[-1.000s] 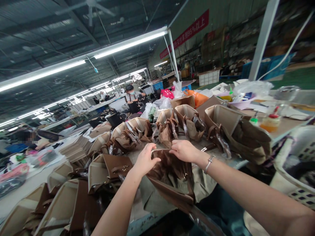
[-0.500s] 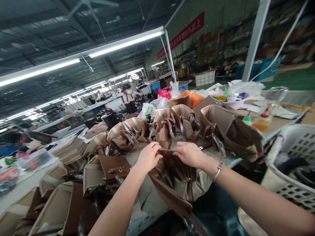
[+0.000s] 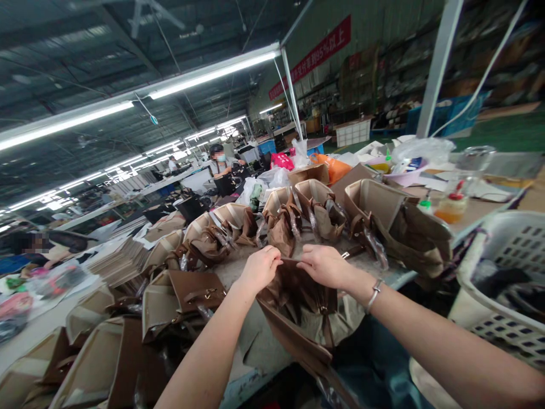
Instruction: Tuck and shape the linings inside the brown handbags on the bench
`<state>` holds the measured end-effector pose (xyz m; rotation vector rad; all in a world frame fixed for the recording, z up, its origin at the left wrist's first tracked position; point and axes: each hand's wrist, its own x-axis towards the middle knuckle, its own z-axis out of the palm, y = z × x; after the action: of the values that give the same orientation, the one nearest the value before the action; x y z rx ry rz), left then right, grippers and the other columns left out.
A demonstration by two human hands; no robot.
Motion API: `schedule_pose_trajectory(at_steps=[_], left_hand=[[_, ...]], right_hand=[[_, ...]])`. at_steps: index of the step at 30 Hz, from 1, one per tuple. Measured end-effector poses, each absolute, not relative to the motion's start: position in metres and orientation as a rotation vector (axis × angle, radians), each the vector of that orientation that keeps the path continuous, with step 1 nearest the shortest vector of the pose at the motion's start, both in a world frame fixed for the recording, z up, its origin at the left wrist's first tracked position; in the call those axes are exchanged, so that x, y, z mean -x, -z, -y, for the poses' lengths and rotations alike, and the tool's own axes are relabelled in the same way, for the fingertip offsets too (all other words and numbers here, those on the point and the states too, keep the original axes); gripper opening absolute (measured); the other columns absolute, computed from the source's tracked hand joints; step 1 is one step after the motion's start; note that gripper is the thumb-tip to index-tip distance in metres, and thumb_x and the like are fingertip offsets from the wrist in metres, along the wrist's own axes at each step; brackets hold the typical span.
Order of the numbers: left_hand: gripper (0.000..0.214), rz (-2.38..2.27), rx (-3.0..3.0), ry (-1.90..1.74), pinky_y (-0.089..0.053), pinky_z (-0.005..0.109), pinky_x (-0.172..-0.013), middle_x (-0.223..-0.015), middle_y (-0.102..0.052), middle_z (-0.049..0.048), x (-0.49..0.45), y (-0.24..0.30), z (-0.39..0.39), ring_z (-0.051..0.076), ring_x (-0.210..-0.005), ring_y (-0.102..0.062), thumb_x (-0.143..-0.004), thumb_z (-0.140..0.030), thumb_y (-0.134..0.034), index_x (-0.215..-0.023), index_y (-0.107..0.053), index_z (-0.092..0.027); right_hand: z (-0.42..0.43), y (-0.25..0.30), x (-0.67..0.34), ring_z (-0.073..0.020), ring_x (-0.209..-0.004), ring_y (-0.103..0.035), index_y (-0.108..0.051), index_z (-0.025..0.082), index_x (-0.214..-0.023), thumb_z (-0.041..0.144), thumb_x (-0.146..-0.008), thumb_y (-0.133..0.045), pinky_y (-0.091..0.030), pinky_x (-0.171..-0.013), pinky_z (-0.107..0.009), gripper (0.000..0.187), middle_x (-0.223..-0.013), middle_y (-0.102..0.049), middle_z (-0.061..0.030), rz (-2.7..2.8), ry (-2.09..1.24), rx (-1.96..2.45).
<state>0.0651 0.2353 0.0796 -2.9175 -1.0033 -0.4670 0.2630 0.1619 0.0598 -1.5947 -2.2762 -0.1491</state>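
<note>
A brown handbag (image 3: 293,335) lies at the table's front edge, its beige lining showing and one flap hanging toward me. My left hand (image 3: 263,268) pinches the bag's far upper edge. Just to the right, my right hand (image 3: 320,264), with a bracelet on the wrist, grips the same edge, fingers closed. A short stretch of brown edge shows between the two hands. Beyond them stand more half-made bags, among them a brown bag (image 3: 323,207) and a larger one (image 3: 398,221) with its lining open.
More bags crowd the left, including one with a brown flap (image 3: 198,289). Behind them lies a stack of boards (image 3: 123,258). At right are a white plastic basket (image 3: 472,272) and a jar of amber liquid (image 3: 451,209). A masked person (image 3: 221,162) sits farther back.
Both hands keep their grip on the bag's edge and have barely shifted. The whole view has moved slightly.
</note>
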Motion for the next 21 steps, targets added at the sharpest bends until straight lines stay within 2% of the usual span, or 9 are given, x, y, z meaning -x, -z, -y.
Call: schedule_pose_trajectory(at_steps=[11, 15, 18, 21], left_hand=[[0.009, 1.100, 2.875, 0.559, -0.042, 0.026, -0.069, -0.080, -0.057, 0.0018, -0.065, -0.073, -0.237, 0.015, -0.074, -0.055, -0.085, -0.023, -0.052, -0.077, -0.051, -0.018], [0.009, 1.146, 2.842, 0.542, -0.043, 0.026, -0.069, -0.081, -0.058, 0.0027, -0.065, -0.073, -0.235, 0.016, -0.076, -0.056, -0.086, -0.022, -0.051, -0.078, -0.051, -0.018], [0.009, 1.140, 2.836, 0.526, -0.043, 0.026, -0.069, -0.082, -0.058, 0.0028, -0.066, -0.073, -0.234, 0.016, -0.076, -0.057, -0.087, -0.023, -0.049, -0.079, -0.051, -0.018], [0.009, 1.148, 2.830, 0.517, -0.043, 0.027, -0.069, -0.083, -0.058, 0.0034, -0.067, -0.073, -0.233, 0.017, -0.076, -0.057, -0.087, -0.023, -0.048, -0.080, -0.051, -0.018]], right_hand=[[-0.162, -0.064, -0.259, -0.0130, -0.072, -0.057, -0.065, 0.020, -0.078, 0.037, -0.094, -0.039, -0.035, -0.059, -0.024, 0.035, -0.082, -0.060, -0.0014, 2.295, 0.195, 1.663], [-0.159, -0.069, -0.261, -0.0140, -0.071, -0.058, -0.066, 0.021, -0.078, 0.051, -0.094, -0.031, -0.035, -0.058, -0.024, 0.049, -0.082, -0.061, -0.0020, 2.330, 0.169, 1.712], [-0.162, -0.076, -0.259, -0.0160, -0.072, -0.059, -0.067, 0.022, -0.081, 0.066, -0.087, -0.030, -0.037, -0.058, -0.025, 0.058, -0.083, -0.062, -0.0027, 2.358, 0.161, 1.709], [-0.171, -0.081, -0.250, -0.0175, -0.077, -0.059, -0.067, 0.022, -0.087, 0.063, -0.086, -0.039, -0.039, -0.060, -0.025, 0.049, -0.088, -0.062, -0.0034, 2.367, 0.204, 1.683]])
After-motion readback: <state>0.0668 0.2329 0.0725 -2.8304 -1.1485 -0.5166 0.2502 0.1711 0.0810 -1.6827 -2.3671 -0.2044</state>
